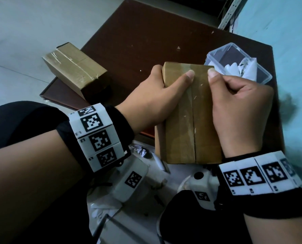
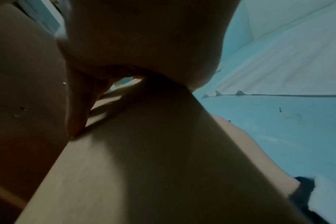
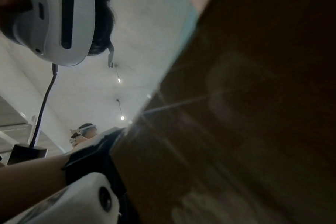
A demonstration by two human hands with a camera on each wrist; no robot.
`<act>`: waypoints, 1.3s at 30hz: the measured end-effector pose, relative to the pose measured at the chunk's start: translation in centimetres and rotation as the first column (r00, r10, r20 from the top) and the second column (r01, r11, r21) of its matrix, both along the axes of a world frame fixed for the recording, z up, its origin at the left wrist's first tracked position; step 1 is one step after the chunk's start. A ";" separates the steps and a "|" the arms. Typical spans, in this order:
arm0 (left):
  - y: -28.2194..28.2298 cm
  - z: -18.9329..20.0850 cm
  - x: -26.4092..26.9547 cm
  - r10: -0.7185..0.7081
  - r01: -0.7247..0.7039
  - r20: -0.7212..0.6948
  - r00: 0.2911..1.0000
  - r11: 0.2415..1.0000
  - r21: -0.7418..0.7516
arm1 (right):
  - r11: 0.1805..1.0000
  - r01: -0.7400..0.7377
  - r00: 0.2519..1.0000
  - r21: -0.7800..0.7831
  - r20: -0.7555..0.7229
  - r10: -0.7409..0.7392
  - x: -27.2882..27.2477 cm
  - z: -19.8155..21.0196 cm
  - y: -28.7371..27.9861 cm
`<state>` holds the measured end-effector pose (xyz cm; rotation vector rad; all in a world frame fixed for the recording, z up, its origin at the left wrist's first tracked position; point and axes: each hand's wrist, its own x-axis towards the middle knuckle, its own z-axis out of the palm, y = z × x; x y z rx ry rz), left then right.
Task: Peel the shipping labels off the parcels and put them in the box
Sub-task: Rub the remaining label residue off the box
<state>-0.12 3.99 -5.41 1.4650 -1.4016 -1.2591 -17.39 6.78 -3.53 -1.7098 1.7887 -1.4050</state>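
A brown taped parcel (image 1: 190,120) is held over the near edge of the dark table (image 1: 155,36), its top face showing only tape and small white scraps. My left hand (image 1: 157,97) grips its left side, with the thumb lying across the top and the fingers wrapped over the far corner. My right hand (image 1: 238,110) holds the right side, thumb on the far right corner, fingers curled. Seen from the left wrist, fingers (image 2: 77,109) lie against the parcel (image 2: 144,174). The parcel's dark underside (image 3: 240,121) fills the right wrist view. The clear plastic box (image 1: 217,55) holds crumpled white labels (image 1: 241,69).
A second taped parcel (image 1: 74,71) lies at the table's left edge. Crumpled paper (image 1: 141,150) and white marker-tagged devices (image 1: 132,180) sit below the held parcel. A teal wall (image 1: 291,41) runs along the right, with a metal shelf upright (image 1: 231,13) at the back.
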 end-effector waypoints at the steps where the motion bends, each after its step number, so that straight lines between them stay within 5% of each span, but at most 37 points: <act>1: 0.0 0.0 0.0 -0.003 0.003 -0.002 1.000 1.000 0.003 | 1.000 -0.012 1.000 0.003 -0.005 0.012 0.0 0.0 0.0; 13: -0.8 -0.3 0.5 -0.001 0.002 -0.024 1.000 0.999 0.032 | 0.987 -0.147 0.989 0.057 0.034 0.146 -0.1 0.2 0.3; 39: -0.4 0.4 0.4 0.004 -0.004 -0.021 1.000 1.000 0.021 | 0.991 -0.106 0.976 0.083 0.202 0.087 0.2 0.5 0.4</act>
